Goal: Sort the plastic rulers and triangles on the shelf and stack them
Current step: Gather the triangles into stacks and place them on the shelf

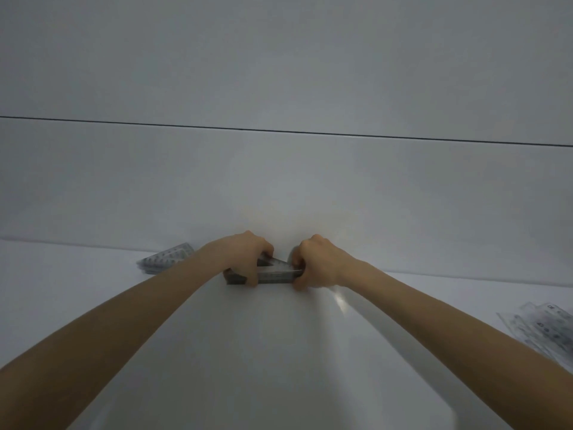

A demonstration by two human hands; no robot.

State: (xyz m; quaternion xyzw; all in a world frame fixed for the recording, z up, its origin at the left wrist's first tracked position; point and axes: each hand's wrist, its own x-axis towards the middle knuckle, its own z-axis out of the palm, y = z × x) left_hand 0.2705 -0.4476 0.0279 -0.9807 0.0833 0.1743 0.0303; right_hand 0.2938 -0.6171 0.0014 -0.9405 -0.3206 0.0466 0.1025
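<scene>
Sorting seems partway done: one stack in hand, loose pieces left.
On the white shelf [279, 352], the scattered rulers [545, 327] lie unsorted at the right edge, and a small pile [166, 261] sits left by the wall. At centre the left hand [245, 256] and right hand [319, 262] clasp the ends of a translucent triangle stack [274, 273].

The shelf [279, 352] is smooth, glossy white with a bright glint. The triangles [273, 273], the rulers [545, 330] and the left pile [167, 262] are clear plastic with dark printed marks. The back wall [279, 181] looks smooth, faintly sheened.
</scene>
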